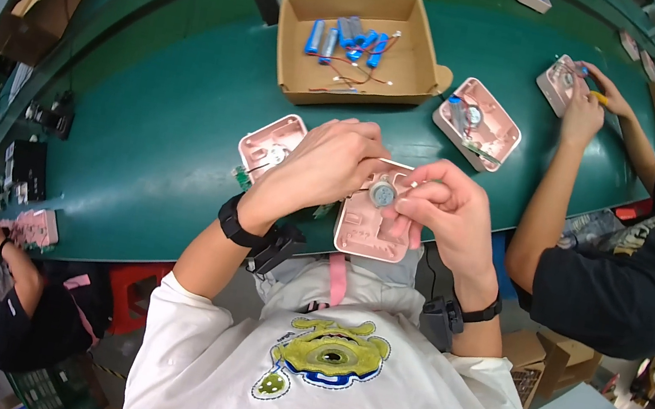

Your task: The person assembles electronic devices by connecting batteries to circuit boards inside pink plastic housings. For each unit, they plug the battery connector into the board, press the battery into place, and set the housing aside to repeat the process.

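In front of me a pink plastic housing [372,234] lies with its hollow side up, at the near edge of the green table. A round silver speaker [382,195] shows inside it, beside my right thumb. My right hand [452,212] is closed in a pinch at the housing's right side, and a small white piece shows by its fingertips. What it grips is too small to make out. My left hand [334,162] reaches across the housing's far left corner with curled fingers, their tips partly hidden. Under my left wrist sits a second pink housing [273,143] with a green circuit board [242,177].
Beyond my hands stands a cardboard box [295,86] holding several blue batteries [315,36] with wires. Right of it lies another pink housing [493,120] with a speaker and battery. A co-worker's hands [585,113] handle a pink housing [553,84] at the right. Another person [41,313] works at the left.
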`<state>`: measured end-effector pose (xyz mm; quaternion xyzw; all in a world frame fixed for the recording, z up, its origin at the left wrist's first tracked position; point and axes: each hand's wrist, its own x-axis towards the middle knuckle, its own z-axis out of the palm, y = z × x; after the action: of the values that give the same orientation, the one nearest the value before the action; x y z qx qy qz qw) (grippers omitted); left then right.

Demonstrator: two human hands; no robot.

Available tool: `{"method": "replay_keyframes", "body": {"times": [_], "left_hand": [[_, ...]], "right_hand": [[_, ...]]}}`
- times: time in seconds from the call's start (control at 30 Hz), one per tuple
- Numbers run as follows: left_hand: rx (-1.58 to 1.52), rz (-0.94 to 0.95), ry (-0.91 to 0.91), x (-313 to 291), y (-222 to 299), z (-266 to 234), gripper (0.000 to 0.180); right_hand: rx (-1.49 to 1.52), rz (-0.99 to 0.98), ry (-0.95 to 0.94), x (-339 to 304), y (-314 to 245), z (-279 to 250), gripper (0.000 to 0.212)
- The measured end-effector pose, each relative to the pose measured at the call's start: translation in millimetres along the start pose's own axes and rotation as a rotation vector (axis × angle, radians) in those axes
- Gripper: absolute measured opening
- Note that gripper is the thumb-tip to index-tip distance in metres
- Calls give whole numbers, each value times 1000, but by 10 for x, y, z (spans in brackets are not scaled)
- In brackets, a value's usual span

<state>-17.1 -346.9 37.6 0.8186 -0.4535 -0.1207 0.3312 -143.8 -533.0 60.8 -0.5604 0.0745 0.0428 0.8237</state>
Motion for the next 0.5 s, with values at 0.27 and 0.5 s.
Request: {"method": "replay_keyframes", "body": {"times": [0.27, 0.5], "left_hand": [[-67, -160, -71, 180, -209, 226, 21], [-7, -198, 334, -252, 83, 77, 22]], "right_hand": [[-71, -3, -2, 6, 127, -256, 16], [-21, -9, 49, 57, 159, -267, 14]]}}
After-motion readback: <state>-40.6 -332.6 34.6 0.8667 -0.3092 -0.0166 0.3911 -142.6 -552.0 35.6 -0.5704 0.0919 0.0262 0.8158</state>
